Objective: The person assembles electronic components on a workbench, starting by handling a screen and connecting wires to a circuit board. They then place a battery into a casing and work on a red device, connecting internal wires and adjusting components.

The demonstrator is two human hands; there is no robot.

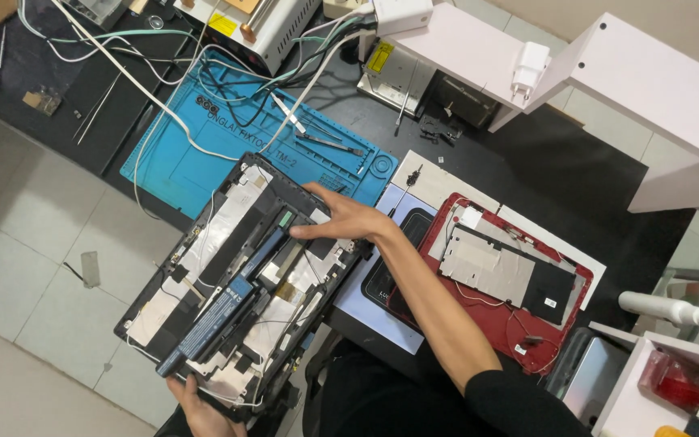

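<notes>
An opened black laptop base [228,243] with silver foil shielding and loose thin wires is held tilted over the table's front edge. A long blue-and-black battery [216,317] lies diagonally across it. My left hand [204,411] grips the base's near bottom edge. My right hand [343,218] holds the far upper corner, with its fingers spread flat over the inner parts and the forearm reaching in from the lower right.
A blue silicone work mat [196,150] with tweezers [329,146] and white cables [163,105] lies behind the base. A red laptop cover [527,332] with foil rests at right on the black table [576,178]. White shelving [649,81] and a white bottle [665,309] stand far right.
</notes>
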